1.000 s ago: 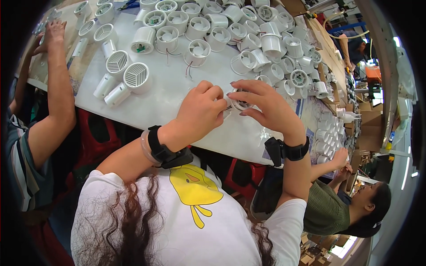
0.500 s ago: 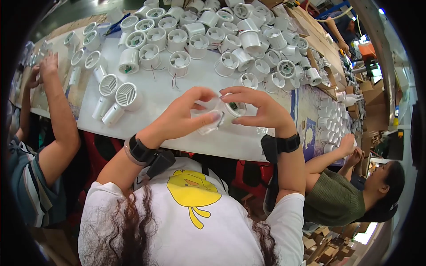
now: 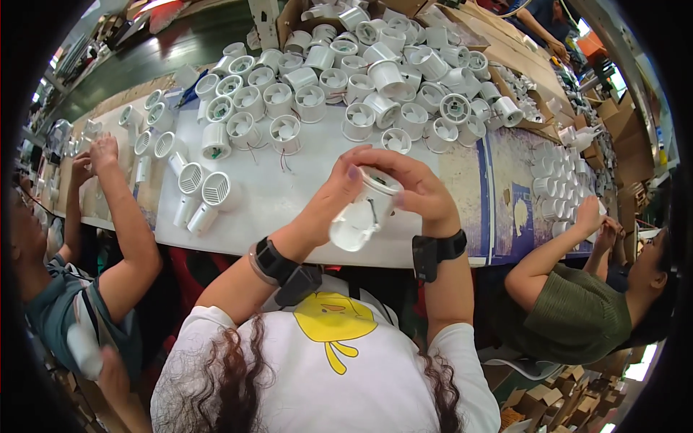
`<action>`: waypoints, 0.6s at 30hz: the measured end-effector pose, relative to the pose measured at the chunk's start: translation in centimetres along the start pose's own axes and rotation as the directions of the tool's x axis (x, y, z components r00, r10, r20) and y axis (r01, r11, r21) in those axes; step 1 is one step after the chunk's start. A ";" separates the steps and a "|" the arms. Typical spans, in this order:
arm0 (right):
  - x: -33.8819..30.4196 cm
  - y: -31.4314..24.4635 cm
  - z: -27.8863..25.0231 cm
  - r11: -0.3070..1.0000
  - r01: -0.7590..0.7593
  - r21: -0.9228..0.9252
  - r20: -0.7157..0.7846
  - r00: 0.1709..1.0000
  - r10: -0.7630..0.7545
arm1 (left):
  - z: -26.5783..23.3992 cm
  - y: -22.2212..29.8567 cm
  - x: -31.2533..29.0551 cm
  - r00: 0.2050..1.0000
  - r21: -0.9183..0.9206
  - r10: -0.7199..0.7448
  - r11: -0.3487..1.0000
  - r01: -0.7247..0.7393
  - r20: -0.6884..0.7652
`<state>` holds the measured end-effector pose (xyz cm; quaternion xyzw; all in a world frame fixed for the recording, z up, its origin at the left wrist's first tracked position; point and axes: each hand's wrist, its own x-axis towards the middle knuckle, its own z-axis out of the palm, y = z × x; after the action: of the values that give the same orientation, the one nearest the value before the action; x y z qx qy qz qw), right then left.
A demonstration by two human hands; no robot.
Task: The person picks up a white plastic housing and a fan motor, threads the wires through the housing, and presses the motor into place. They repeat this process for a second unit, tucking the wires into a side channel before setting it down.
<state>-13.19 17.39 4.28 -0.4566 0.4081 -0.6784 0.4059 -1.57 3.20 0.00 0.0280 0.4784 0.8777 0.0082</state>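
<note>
Over the near edge of the table, both hands grip a white cylindrical fan unit (image 3: pixel 380 189) with a dark wire on its side. A green circuit board shows inside its upper rim. Below it, joined or touching, hangs a shiny white curved shell (image 3: pixel 352 225); how the two meet I cannot make out. My left hand (image 3: pixel 333 198) is closed on the left side, thumb near the rim. My right hand (image 3: pixel 424 189) wraps over the far side, its thumb against the right of the unit. Some of the fingertips are hidden behind the fan unit.
A large heap of white fan units (image 3: pixel 310 102) covers the far table, some trailing wires. Several white grille-faced fan bodies with handles (image 3: pixel 219 189) lie at left. Co-workers sit on both sides, one a striped-shirt person (image 3: pixel 79 289). Rows of white parts (image 3: pixel 552 189) stand at right.
My hands have closed in around the fan unit, and the shell now hangs lower beneath it. The whole view has shifted, bringing more of the far side into sight.
</note>
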 end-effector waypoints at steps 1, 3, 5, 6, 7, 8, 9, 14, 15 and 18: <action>0.1 0.3 0.3 1.000 0.011 0.001 -0.001 1.000 -0.011 | 0.4 -0.1 0.0 0.999 0.056 -0.008 0.998 0.011 -0.051; 0.2 1.5 0.8 0.979 0.090 -0.182 -0.087 0.990 -0.108 | 0.4 -0.2 0.1 0.995 0.116 -0.017 0.993 0.028 -0.102; 0.3 2.1 1.2 0.954 0.123 -0.272 -0.129 0.978 -0.163 | 0.0 -0.2 0.1 0.995 0.153 0.042 0.988 -0.028 -0.090; 0.4 2.3 1.3 0.955 0.129 -0.269 -0.154 0.973 -0.174 | -0.1 -0.3 0.2 0.994 0.170 0.070 0.984 -0.055 -0.083; 0.5 2.5 1.4 0.955 0.134 -0.266 -0.178 0.966 -0.185 | -0.1 -0.3 0.2 0.995 0.172 0.066 0.984 -0.051 -0.080; 0.5 2.6 1.5 0.955 0.136 -0.262 -0.200 0.961 -0.192 | 0.2 -0.4 0.2 0.989 0.182 0.105 0.980 -0.085 -0.101; 0.5 2.7 1.7 0.956 0.135 -0.261 -0.202 0.961 -0.191 | 0.5 -0.3 0.2 0.982 0.193 0.144 0.974 -0.119 -0.121; 0.5 2.8 2.3 0.972 0.040 -0.231 -0.330 0.937 -0.117 | 1.0 -0.1 0.1 0.971 0.171 0.191 0.971 -0.166 -0.147; 0.5 2.8 2.3 0.973 0.038 -0.227 -0.340 0.933 -0.116 | 1.1 -0.1 0.1 0.971 0.171 0.190 0.971 -0.165 -0.147; 0.4 2.9 2.4 0.974 0.031 -0.223 -0.352 0.929 -0.110 | 1.6 -0.1 0.0 0.967 0.181 0.203 0.968 -0.174 -0.157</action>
<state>-10.53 15.56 2.30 -0.3791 0.5295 -0.7174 0.2475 -1.47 4.54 0.79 -0.0027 0.5439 0.8306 -0.1197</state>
